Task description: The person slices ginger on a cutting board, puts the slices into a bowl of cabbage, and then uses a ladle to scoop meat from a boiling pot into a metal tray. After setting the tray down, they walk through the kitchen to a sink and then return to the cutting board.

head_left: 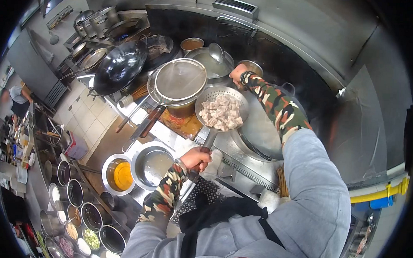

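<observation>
Cook at wok stn: left hand (pixel 195 158) clenched on handle of perforated ladle (pixel 221 112) w/ pale diced chunks, held over big wok (pixel 261 131); right hand (pixel 238 73) grasps ladle (pixel 215 52) at sauce pot (pixel 213 65) — seasoning step, apparently; next needs steady scoop.

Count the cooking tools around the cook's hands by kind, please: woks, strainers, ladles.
Woks: 2, the dark wok at the left and the big wok under the food.
Strainers: 2, the mesh strainer and the perforated strainer held by the left hand.
Ladles: 1, the ladle near the right hand.
Total: 5
</observation>
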A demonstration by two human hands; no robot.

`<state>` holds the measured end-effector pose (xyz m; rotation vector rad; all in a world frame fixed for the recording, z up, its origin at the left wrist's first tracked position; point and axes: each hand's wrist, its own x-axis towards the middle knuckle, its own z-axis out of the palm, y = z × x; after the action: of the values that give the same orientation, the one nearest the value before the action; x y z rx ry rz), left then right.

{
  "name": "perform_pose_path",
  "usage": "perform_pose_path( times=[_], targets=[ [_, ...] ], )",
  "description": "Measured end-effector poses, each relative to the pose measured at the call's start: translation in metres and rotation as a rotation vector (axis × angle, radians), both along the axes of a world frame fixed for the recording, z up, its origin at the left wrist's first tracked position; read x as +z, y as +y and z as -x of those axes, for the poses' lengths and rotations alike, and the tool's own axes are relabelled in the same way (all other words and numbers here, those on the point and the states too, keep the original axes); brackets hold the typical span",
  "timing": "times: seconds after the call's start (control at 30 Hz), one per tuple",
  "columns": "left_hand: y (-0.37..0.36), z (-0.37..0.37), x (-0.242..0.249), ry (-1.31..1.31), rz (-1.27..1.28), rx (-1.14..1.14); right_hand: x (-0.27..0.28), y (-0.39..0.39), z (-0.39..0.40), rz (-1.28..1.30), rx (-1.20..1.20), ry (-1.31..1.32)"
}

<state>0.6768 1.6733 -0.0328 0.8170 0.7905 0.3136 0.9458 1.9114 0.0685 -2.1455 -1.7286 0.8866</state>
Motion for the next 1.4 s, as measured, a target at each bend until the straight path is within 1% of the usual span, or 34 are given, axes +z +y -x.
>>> perform_pose_path(
  times=[0.03, 0.07, 0.1, 0.13, 0.17, 0.2, 0.27, 0.3, 0.33, 0.4, 0.43, 0.53, 0.57, 0.6, 0.67, 0.8, 0.87, 0.9, 0.93, 1.0, 1.03, 1.07, 1.13, 1.17, 1.2, 1.3, 1.37, 1.4],
  targets=[
    [-0.004, 0.008, -0.005, 0.014, -0.005, 0.031, -0.032, 0.037, -0.004, 0.050, 0.084, -0.082],
    [-0.008, 0.014, -0.010, 0.029, -0.006, 0.061, -0.048, 0.046, 0.004, 0.050, 0.030, 0.055],
    [-0.012, 0.019, -0.012, 0.034, 0.006, 0.073, -0.051, 0.046, 0.013, 0.110, -0.035, 0.271],
    [-0.016, 0.024, -0.013, 0.040, 0.031, 0.089, -0.056, 0.043, 0.020, 0.173, -0.109, 0.489],
    [-0.019, 0.027, -0.013, 0.047, 0.055, 0.100, -0.055, 0.039, 0.015, 0.422, -0.381, 0.960],
    [-0.021, 0.030, -0.016, 0.051, 0.069, 0.092, -0.052, 0.033, 0.007, 0.572, -0.423, 1.290],
    [-0.020, 0.034, -0.022, -0.006, 0.113, 0.067, -0.055, 0.010, -0.006, 0.536, -0.419, 1.738],
    [-0.022, 0.036, -0.021, -0.038, 0.160, 0.069, -0.058, -0.003, -0.013, 0.560, -0.406, 1.880],
    [-0.023, 0.040, -0.028, -0.037, 0.165, 0.061, -0.056, -0.019, -0.018, 0.556, -0.416, 1.882],
    [-0.021, 0.048, -0.044, -0.023, 0.137, 0.061, -0.045, -0.050, -0.029, 0.566, -0.328, 1.870],
    [-0.020, 0.051, -0.044, -0.004, 0.146, 0.060, -0.041, -0.066, -0.034, 0.560, -0.325, 1.891],
    [-0.010, 0.054, -0.058, 0.042, 0.146, 0.054, -0.015, -0.119, -0.041, 0.550, -0.356, 1.821],
    [-0.006, 0.056, -0.065, 0.043, 0.089, 0.024, -0.006, -0.138, -0.041, 0.544, -0.347, 1.806],
    [0.002, 0.055, -0.080, 0.026, 0.108, -0.034, -0.003, -0.156, -0.043, 0.539, -0.355, 1.811],
    [0.008, 0.047, -0.084, 0.143, 0.026, -0.011, 0.003, -0.190, -0.049, 0.630, -0.353, 1.798],
    [0.014, 0.045, -0.095, 0.063, 0.096, -0.007, 0.000, -0.253, -0.050, 0.661, -0.421, 1.773],
    [0.018, 0.044, -0.090, 0.064, 0.141, -0.020, -0.008, -0.276, -0.048, 0.696, -0.504, 1.651],
    [0.017, 0.042, -0.089, 0.067, 0.140, -0.012, -0.013, -0.288, -0.050, 0.619, -0.472, 1.471],
    [0.017, 0.041, -0.090, 0.067, 0.146, -0.012, -0.010, -0.301, -0.044, 0.625, -0.475, 1.471],
    [0.015, 0.043, -0.095, 0.128, 0.121, -0.006, 0.001, -0.321, -0.032, 0.325, -0.302, 0.755],
    [0.016, 0.045, -0.109, 0.143, 0.118, -0.014, 0.000, -0.322, -0.037, 0.365, -0.182, 0.667],
    [0.015, 0.048, -0.117, 0.141, 0.122, -0.011, 0.002, -0.322, -0.035, 0.369, -0.179, 0.665],
    [0.010, 0.051, -0.126, 0.162, 0.104, -0.013, 0.008, -0.319, -0.031, 0.128, -0.159, 0.434],
    [0.010, 0.054, -0.130, 0.115, 0.122, -0.006, 0.009, -0.308, -0.031, 0.049, -0.133, 0.448],
    [0.010, 0.057, -0.132, 0.112, 0.127, -0.003, 0.007, -0.290, -0.031, -0.020, -0.117, 0.402],
    [0.011, 0.062, -0.134, 0.055, 0.158, -0.011, -0.005, -0.203, -0.031, -0.229, -0.049, 0.193],
    [0.007, 0.063, -0.121, 0.099, 0.148, -0.011, -0.023, -0.128, -0.029, -0.374, -0.012, 0.159],
    [0.003, 0.064, -0.111, 0.101, 0.151, -0.004, -0.035, -0.085, -0.029, -0.308, -0.046, 0.112]
  ],
)
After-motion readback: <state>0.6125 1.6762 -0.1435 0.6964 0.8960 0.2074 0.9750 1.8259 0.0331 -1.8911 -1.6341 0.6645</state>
